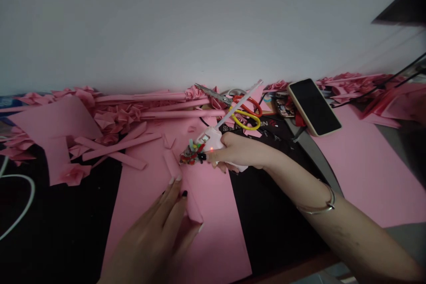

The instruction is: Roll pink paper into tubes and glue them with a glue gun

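My right hand [233, 151] is wrapped round a pale glue gun [213, 139], whose nozzle end is covered by a lump of red, green and grey bits. A translucent glue stick [241, 103] juts up out of its back, and a small red light glows on its side. Under the fingers of my left hand [163, 217], a rolled pink paper tube [193, 204] is held down slantwise, with the thumb by its near end. Beneath it lies a long pink paper sheet [219, 239]. The glue gun's tip is just above the tube's far part; whether they touch is hard to see.
Scissors [246, 117] with red and yellow handles lie behind the glue gun. A phone [314, 106] leans at the right, near another pink sheet [369, 164]. Folded paper flowers [120, 115] and paper tubes [116, 148] pile along the wall. A white cable [31, 191] curves at left.
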The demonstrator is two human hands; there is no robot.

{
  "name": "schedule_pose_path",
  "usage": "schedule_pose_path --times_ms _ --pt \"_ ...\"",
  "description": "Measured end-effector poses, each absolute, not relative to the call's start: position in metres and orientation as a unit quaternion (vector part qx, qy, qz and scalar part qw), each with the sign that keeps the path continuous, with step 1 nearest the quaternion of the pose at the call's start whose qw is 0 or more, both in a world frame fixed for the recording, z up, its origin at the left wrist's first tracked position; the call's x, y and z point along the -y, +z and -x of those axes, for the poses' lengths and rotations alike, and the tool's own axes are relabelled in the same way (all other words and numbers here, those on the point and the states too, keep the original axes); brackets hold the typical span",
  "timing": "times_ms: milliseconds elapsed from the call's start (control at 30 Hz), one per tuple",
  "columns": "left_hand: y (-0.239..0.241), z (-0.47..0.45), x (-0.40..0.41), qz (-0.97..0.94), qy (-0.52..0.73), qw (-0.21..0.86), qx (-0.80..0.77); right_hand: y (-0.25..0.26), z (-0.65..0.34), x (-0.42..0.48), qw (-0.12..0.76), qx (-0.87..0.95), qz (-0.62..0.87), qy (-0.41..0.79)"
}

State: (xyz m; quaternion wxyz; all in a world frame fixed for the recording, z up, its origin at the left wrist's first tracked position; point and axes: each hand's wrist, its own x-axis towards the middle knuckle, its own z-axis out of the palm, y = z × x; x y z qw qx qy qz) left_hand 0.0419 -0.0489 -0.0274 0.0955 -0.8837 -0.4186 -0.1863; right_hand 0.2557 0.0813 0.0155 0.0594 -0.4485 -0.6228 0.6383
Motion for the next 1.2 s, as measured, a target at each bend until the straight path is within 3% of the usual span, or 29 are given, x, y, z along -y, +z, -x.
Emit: schedule_pose_path --times_ms 833,1200 --pt "-0.024 -0.043 0.049 0.891 -0.164 0.088 0.413 0.013 -0.241 -0.087 0.083 0.646 0.488 0.582" --pt "-0.023 -0.044 0.050 0.891 -0.151 0.069 0.423 0.023 -0.261 -0.066 0.014 0.654 0.488 0.578"
